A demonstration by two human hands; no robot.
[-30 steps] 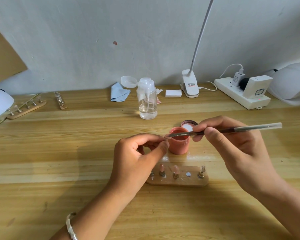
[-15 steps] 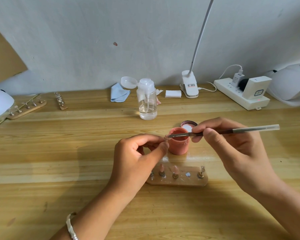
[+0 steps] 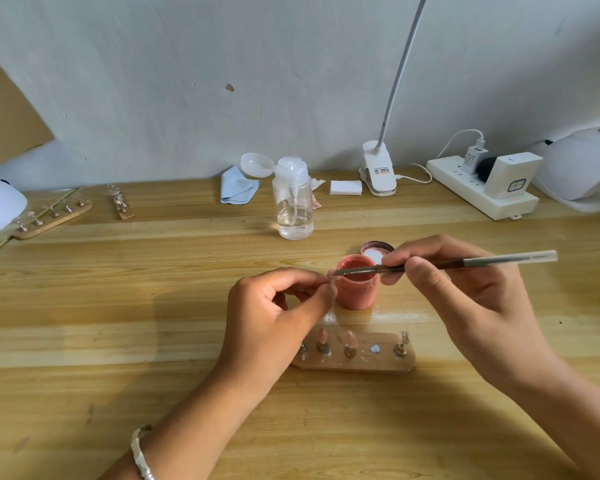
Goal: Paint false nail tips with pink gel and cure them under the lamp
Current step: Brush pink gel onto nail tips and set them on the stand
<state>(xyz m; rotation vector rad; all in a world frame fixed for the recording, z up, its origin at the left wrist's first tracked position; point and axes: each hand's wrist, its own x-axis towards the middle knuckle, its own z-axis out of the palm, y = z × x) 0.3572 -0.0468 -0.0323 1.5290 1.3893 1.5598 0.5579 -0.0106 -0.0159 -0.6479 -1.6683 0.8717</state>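
Painting a nail tip [image 3: 331, 274] at centre frame
The left hand [image 3: 278, 317] is pinching it just left of the gel jar [image 3: 356, 285]; the right hand [image 3: 465, 296] is gripping the brush [image 3: 447, 263] against it. Probably featherlight, thin, slippery: pinch its base. A wooden surface [image 3: 118, 306] is meeting a pale wall [image 3: 187, 81].

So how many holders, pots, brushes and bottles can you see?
Holders: 3
Pot: 1
Brush: 1
Bottle: 1
Total: 6
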